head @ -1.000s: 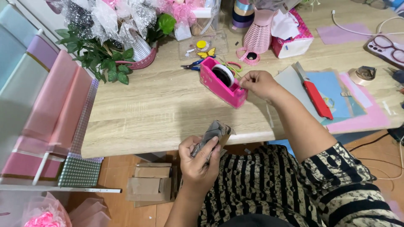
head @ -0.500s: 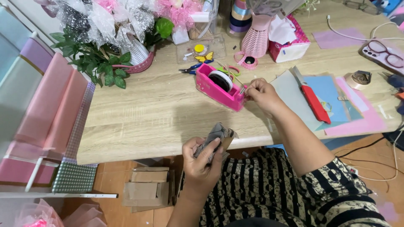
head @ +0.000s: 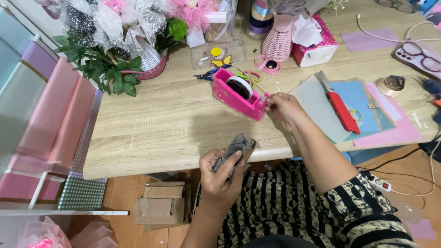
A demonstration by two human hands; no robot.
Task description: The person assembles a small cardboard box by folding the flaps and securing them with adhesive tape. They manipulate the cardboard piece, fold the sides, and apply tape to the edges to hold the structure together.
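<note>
My left hand point(head: 221, 173) is closed around a small folded grey and brown paper piece point(head: 236, 148), held just below the front edge of the wooden table point(head: 151, 128). On the table stands a pink tape dispenser point(head: 239, 95) with a roll of clear tape. My right hand point(head: 284, 109) rests at the dispenser's cutter end, fingertips pinched on the tape end there.
A red utility knife point(head: 339, 106) lies on coloured paper sheets point(head: 367, 115) right of my hand. Scissors point(head: 209, 73), a pink woven vase point(head: 278, 43), a tissue box point(head: 317, 43) and a bouquet with leaves point(head: 115, 46) stand behind. Rolls of wrapping paper point(head: 46, 119) hang left.
My right hand slid from on top of the dispenser to its cutter end and pinched the tape. The left hand kept hold of the folded paper.
</note>
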